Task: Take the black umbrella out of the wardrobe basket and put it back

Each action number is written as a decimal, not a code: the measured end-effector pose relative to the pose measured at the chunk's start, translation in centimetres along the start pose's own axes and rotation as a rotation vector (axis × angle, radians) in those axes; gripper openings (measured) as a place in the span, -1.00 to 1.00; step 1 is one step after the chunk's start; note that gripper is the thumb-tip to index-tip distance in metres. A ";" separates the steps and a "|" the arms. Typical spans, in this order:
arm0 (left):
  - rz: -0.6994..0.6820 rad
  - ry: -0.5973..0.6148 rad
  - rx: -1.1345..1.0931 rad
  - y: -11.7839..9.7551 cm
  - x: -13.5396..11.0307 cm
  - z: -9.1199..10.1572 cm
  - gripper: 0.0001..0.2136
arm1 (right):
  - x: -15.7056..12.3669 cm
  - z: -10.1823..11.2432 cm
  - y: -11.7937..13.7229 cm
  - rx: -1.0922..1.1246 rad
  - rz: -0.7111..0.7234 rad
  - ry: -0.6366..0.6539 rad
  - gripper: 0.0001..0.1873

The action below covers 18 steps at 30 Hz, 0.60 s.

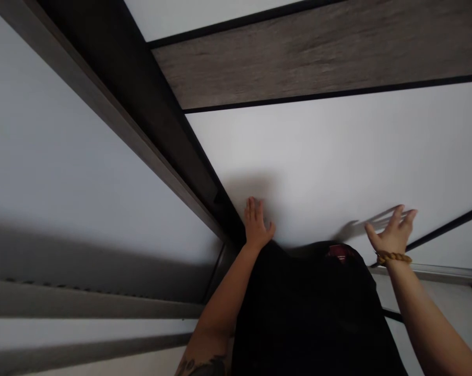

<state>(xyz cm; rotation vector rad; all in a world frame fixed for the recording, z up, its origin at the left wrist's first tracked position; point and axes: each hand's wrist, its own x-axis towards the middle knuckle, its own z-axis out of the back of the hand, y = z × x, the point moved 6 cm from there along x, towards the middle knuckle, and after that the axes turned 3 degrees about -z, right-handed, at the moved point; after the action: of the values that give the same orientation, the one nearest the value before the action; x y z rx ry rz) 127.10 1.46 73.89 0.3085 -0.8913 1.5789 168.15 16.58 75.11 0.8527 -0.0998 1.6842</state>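
Observation:
My left hand (256, 223) presses flat against a white sliding door panel (338, 156), fingers stretched out, right beside the dark door frame edge (173, 136). My right hand (392, 232) is open too, fingers spread, held at or just off the same panel further right; a beaded bracelet (393, 257) circles its wrist. Neither hand holds anything. My black shirt (310, 313) fills the view between my arms.
A wood-grain band (318, 52) crosses the door above the white panel. Another white panel (63, 172) lies left of the dark frame. A metal rail (447, 271) runs at the right, and grey strips (83, 303) run along the lower left.

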 end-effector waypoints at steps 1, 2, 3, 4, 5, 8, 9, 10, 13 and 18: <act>-0.014 -0.019 0.004 -0.4 0.0 -0.4 -0.13 | 0.0 -0.3 -0.9 0.000 0.023 -0.005 0.20; -0.024 -0.040 0.007 -0.8 0.1 -0.7 -0.15 | 0.0 -0.6 -1.7 0.000 0.045 -0.009 0.18; -0.026 -0.060 0.009 -1.2 0.1 -1.0 -0.17 | 0.0 -0.8 -2.6 -0.001 0.063 -0.010 0.16; -0.022 -0.077 0.008 -1.5 0.2 -1.2 -0.19 | 0.0 -1.1 -3.3 -0.002 0.077 -0.007 0.13; -0.011 -0.089 0.004 -1.9 0.2 -1.5 -0.22 | 0.1 -1.3 -4.1 -0.002 0.088 -0.001 0.11; 0.036 -0.066 -0.028 -3.0 0.3 -2.9 -0.29 | 0.5 -2.0 -5.9 0.002 0.120 0.016 0.09; 0.052 -0.036 -0.048 -3.4 0.3 -3.6 -0.30 | 0.6 -2.3 -6.4 0.008 0.133 0.020 0.09; 0.071 0.002 -0.074 -3.9 0.2 -4.5 -0.30 | 0.8 -2.5 -6.8 0.016 0.146 0.025 0.09; 0.155 0.121 -0.152 -5.3 -0.4 -7.6 -0.27 | 1.2 -3.2 -8.0 0.047 0.182 0.034 0.06; 0.349 0.271 -0.284 -7.9 -2.6 -12.9 -0.32 | 1.8 -4.3 -10.3 0.076 0.233 0.047 0.05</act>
<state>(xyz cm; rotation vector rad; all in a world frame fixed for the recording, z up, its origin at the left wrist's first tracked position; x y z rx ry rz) 138.69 8.15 66.47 -0.2716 -0.9753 1.7310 175.02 23.30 69.23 0.8841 -0.1068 1.9350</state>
